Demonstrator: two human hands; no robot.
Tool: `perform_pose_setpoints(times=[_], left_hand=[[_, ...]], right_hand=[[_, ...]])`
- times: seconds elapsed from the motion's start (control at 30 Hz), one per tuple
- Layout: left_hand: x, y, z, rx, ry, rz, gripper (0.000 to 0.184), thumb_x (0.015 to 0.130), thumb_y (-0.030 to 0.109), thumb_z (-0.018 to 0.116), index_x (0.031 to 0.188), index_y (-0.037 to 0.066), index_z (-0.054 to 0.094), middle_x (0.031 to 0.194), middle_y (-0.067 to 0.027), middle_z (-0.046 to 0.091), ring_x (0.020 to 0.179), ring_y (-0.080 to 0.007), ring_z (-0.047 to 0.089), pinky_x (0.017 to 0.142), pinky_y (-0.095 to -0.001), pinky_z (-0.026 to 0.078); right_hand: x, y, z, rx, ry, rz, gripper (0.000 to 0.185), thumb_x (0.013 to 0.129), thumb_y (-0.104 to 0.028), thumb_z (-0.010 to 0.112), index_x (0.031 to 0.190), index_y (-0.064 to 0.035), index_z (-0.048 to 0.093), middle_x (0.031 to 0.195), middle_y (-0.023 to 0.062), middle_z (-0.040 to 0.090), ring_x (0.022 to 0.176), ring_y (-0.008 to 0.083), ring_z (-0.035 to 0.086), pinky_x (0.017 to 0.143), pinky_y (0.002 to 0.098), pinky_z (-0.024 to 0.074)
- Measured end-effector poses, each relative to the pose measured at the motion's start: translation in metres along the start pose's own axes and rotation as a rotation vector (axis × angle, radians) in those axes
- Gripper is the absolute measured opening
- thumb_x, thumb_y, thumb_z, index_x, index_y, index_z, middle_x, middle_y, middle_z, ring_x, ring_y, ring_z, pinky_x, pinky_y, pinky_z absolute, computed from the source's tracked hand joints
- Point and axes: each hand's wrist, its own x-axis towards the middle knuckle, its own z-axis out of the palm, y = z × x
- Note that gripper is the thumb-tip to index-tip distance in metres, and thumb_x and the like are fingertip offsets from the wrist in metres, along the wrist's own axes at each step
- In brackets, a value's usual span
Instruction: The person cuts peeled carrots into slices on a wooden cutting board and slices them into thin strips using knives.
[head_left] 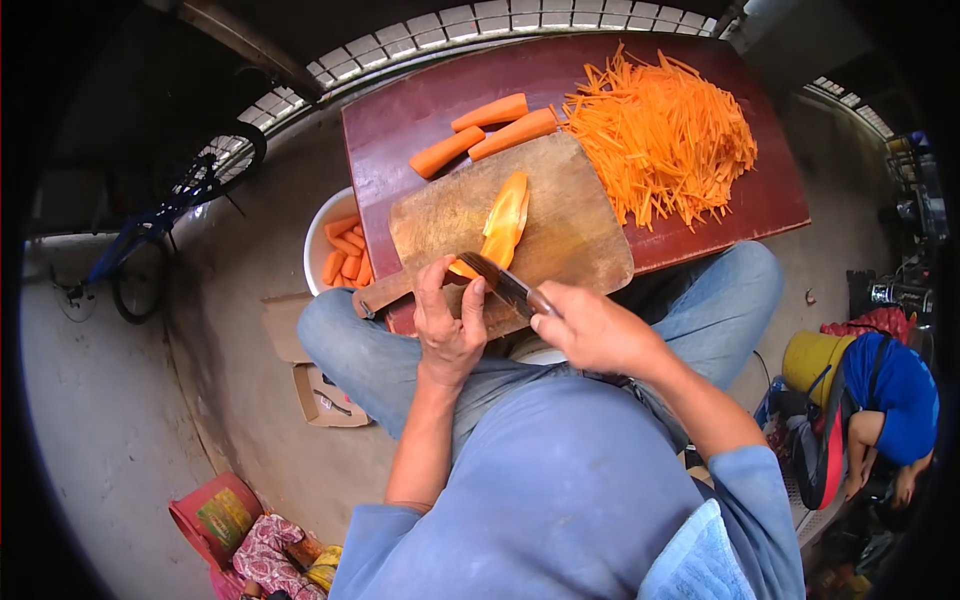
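Note:
My right hand (600,330) is closed round the handle of a knife (512,290), whose dark blade points up and left over the wooden cutting board (570,220). The blade lies across the near end of a sliced carrot (508,215), which is spread in thin overlapping slices. My left hand (448,325) grips the near end of that carrot, fingers and thumb beside the blade. Part of the carrot is hidden by the knife and fingers. Past the board's far edge lie whole peeled carrots (515,133). A large heap of shredded carrot (665,140) rests at the right.
The board sits on a dark red table (400,110) before my crossed legs. A white bucket (315,240) of carrots stands at the left. Nearby are a cardboard box (325,400), a red bin (215,515) and a bicycle (150,225). Another person (890,385) bends at the far right.

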Motion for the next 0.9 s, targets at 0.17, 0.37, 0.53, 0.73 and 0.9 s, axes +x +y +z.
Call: perform_pose_setpoints(times=[0.17, 0.37, 0.53, 0.73, 0.9], left_hand=[[0.011, 0.006, -0.004, -0.041, -0.024, -0.062, 0.049, 0.101, 0.005, 0.081, 0.144, -0.001, 0.057, 0.121, -0.0202, 0.068, 0.107, -0.0358, 0.07, 0.095, -0.0442, 0.057], [0.042, 0.011, 0.005, 0.243, -0.192, 0.154, 0.055, 0.092, 0.009, 0.086, 0.141, 0.0, 0.063, 0.118, -0.0211, 0.07, 0.107, -0.041, 0.068, 0.094, -0.0496, 0.055], [0.044, 0.01, 0.012, 0.274, -0.301, 0.142, 0.057, 0.09, 0.012, 0.087, 0.141, 0.001, 0.066, 0.114, -0.0224, 0.073, 0.103, -0.043, 0.07, 0.091, -0.0498, 0.057], [0.035, 0.019, -0.001, 0.164, -0.213, -0.092, 0.066, 0.088, 0.011, 0.088, 0.147, -0.004, 0.062, 0.099, -0.0215, 0.074, 0.086, -0.0412, 0.074, 0.078, -0.0466, 0.061], [0.024, 0.039, -0.011, -0.076, -0.163, -0.329, 0.063, 0.093, 0.006, 0.088, 0.15, -0.003, 0.063, 0.089, -0.0081, 0.074, 0.075, -0.014, 0.069, 0.069, -0.0301, 0.058]], right_hand=[[-0.012, -0.009, -0.033, 0.594, -0.048, 0.155, 0.014, 0.112, -0.018, 0.065, 0.108, -0.0052, 0.066, 0.074, -0.0049, 0.058, 0.053, 0.0024, 0.051, 0.048, 0.0244, 0.0393], [-0.03, 0.008, -0.05, 0.543, 0.188, 0.043, 0.017, 0.111, -0.018, 0.067, 0.108, -0.0015, 0.067, 0.075, -0.0021, 0.06, 0.054, 0.005, 0.055, 0.049, 0.0243, 0.0432], [-0.046, 0.022, -0.045, 0.591, 0.232, 0.058, 0.014, 0.111, -0.015, 0.066, 0.105, -0.0027, 0.065, 0.076, -0.0023, 0.058, 0.052, 0.0053, 0.053, 0.047, 0.0241, 0.0437], [-0.047, 0.028, -0.037, 0.563, 0.327, 0.126, 0.018, 0.111, -0.017, 0.067, 0.099, -0.0045, 0.063, 0.071, -0.0041, 0.059, 0.052, 0.0042, 0.052, 0.048, 0.0275, 0.0413], [-0.013, 0.029, -0.024, 0.316, 0.305, 0.085, 0.021, 0.107, -0.018, 0.068, 0.1, 0.0013, 0.061, 0.072, 0.0121, 0.059, 0.062, 0.0232, 0.06, 0.062, 0.042, 0.0505]])
